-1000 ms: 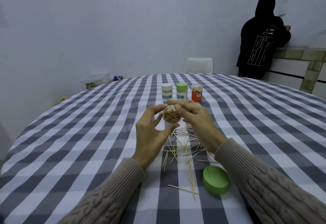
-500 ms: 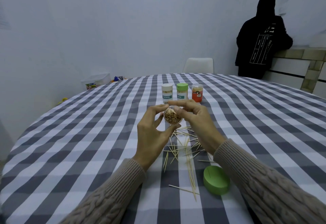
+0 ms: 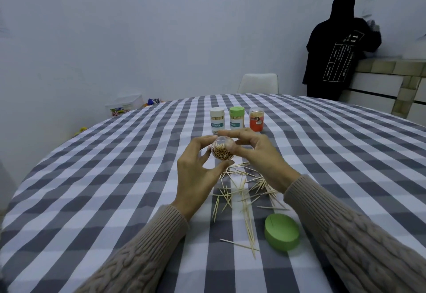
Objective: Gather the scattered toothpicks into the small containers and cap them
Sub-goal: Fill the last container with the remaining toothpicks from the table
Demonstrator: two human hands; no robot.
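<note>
Little moved | both hands' fingers [image 3: 247, 134] grip open container [image 3: 223, 151] | far side hidden

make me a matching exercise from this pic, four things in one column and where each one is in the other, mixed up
Things:
1. open jar
2. green lid
3. loose toothpicks
4. red jar

Places:
A. flat on the cloth, near the right sleeve
B. far end of the row of three jars
C. held up between both hands
D. scattered on the cloth under the hands

Pairs: 1-C, 2-A, 3-D, 4-B
</note>
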